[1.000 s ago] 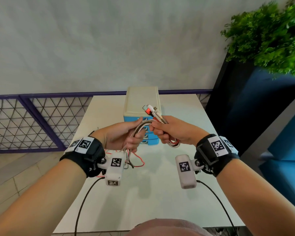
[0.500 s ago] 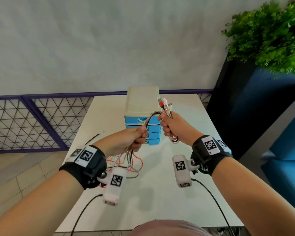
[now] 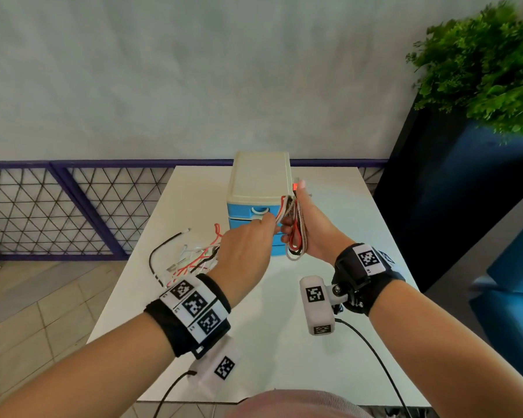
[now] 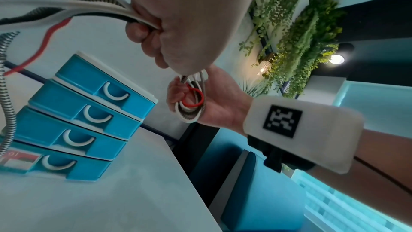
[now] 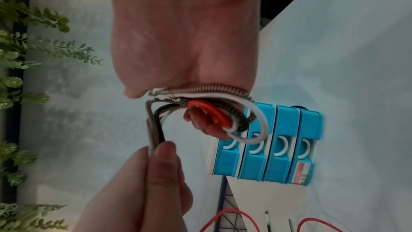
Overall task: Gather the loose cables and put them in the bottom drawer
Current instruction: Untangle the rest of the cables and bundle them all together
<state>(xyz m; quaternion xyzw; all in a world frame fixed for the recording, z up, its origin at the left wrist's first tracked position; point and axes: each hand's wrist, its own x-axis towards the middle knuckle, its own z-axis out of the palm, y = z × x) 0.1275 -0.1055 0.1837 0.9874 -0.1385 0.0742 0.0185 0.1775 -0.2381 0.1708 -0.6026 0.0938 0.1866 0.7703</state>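
The left hand, nearest of the two, has its fingers and thumb curled round a run of mixed cables: white, black, red and a springy metal-sheathed one. They leave the fist as one sheaf and trail down behind it to the loose tangle of red, white and black cables on the white table. Just beyond and to the right of that grip, touching knuckle to knuckle, the right hand stands edge-up, its fingers clenched round the coiled part of the bundle, whose loops hang out below the palm while a red-tipped plug end sticks up above the thumb.

The bundle looks light and limp, except for the metal-sheathed cable, which will likely hold its curve and spring back if released; the smooth plastic jackets may slide past each other. The best hold is probably across the middle of the coil, all loops pinched together, with the free tail fed in hand over hand.

Half a second ago the hands were apart with an arch of sheathed cable between them; now the left has come up to the right, the arch is gone, and more of the tangle lies uncovered on the table.

Beyond both grips stands the small cream-topped drawer unit with four blue plastic drawers; its bottom drawer is closed.
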